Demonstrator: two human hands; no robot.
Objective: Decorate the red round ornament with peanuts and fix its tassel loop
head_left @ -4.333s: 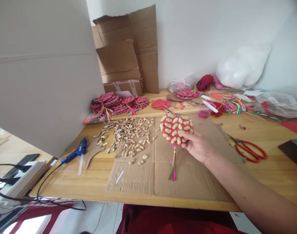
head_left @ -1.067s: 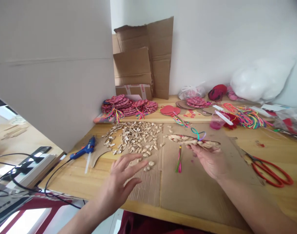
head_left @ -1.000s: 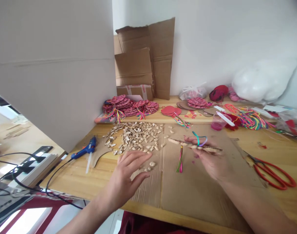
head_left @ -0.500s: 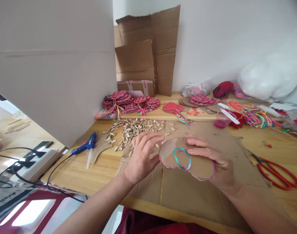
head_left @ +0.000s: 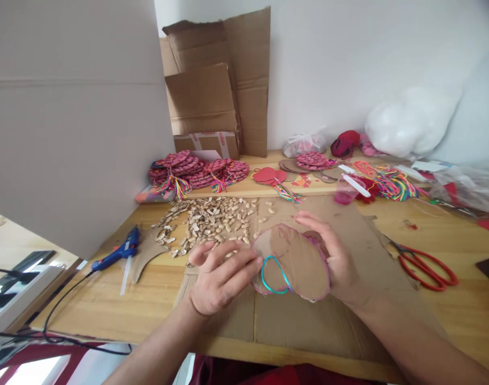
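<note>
A round cardboard ornament (head_left: 295,262) lies back side up in my hands, brown with a pink rim and a teal cord loop (head_left: 273,275) across it. My right hand (head_left: 336,255) cups it from behind and the right, fingers curled over its top edge. My left hand (head_left: 219,275) rests at its left edge, fingertips touching the rim by the loop. Both hands hover over the flat corrugated cardboard sheet (head_left: 308,321) on the wooden table (head_left: 120,299).
A heap of peanuts (head_left: 212,219) lies behind my left hand. A blue glue gun (head_left: 116,255) with its cable sits at the left. Red scissors (head_left: 425,264) lie at the right. Finished pink ornaments (head_left: 196,171), coloured cords (head_left: 389,184) and cardboard boxes (head_left: 216,85) stand at the back.
The ornament was turned over from peanut side up to its brown back. My left hand came in from the left and now touches its left rim; the loop shifted toward that hand.
</note>
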